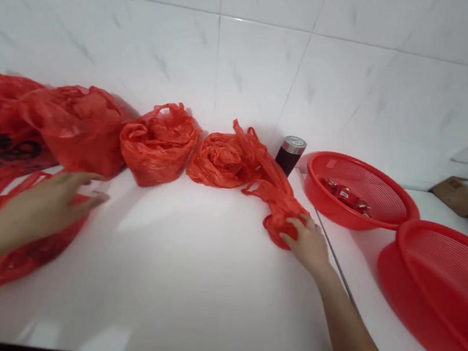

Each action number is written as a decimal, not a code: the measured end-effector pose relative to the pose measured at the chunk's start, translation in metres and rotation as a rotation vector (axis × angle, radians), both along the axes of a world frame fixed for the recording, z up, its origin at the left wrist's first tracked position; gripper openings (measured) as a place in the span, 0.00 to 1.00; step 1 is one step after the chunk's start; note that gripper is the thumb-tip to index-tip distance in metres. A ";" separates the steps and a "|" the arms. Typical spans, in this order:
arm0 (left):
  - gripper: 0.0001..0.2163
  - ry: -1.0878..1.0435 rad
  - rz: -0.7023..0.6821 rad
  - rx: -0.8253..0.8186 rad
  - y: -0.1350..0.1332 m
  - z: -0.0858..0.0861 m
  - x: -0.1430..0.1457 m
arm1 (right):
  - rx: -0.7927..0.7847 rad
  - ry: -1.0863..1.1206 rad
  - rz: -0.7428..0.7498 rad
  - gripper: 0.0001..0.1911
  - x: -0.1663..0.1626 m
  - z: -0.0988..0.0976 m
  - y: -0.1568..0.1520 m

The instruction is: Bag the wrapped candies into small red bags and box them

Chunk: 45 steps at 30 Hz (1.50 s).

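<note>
— Red plastic bag (277, 196) under the right hand (309, 246)?
— Yes; its grip curls shut on the crumpled end, pinning it to the counter (182, 285), so the rest trails wallward; left hand (51, 207) lies spread over a second bag (23, 258), grip open, holding nothing.

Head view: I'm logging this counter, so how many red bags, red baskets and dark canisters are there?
Red plastic bags: 6, left ones overlapping, so unsure
Red baskets: 3, two stacked
Dark canister: 1
Total: 10
</note>
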<state>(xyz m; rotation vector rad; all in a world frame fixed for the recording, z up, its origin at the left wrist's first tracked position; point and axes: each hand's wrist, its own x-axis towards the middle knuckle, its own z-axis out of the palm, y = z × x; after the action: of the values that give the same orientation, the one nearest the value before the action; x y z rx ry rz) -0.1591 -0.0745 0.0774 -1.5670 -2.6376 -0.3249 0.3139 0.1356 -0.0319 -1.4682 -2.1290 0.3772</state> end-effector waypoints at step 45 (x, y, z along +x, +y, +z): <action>0.13 -1.753 -0.082 0.614 0.076 -0.069 0.180 | -0.304 0.772 0.011 0.10 -0.006 -0.005 -0.083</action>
<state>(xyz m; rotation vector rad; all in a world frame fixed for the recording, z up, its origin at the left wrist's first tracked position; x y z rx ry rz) 0.0209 0.0020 0.0088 -1.1919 -2.3479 -3.2524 0.3080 0.0525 -0.0367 -1.1808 -1.4922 1.1069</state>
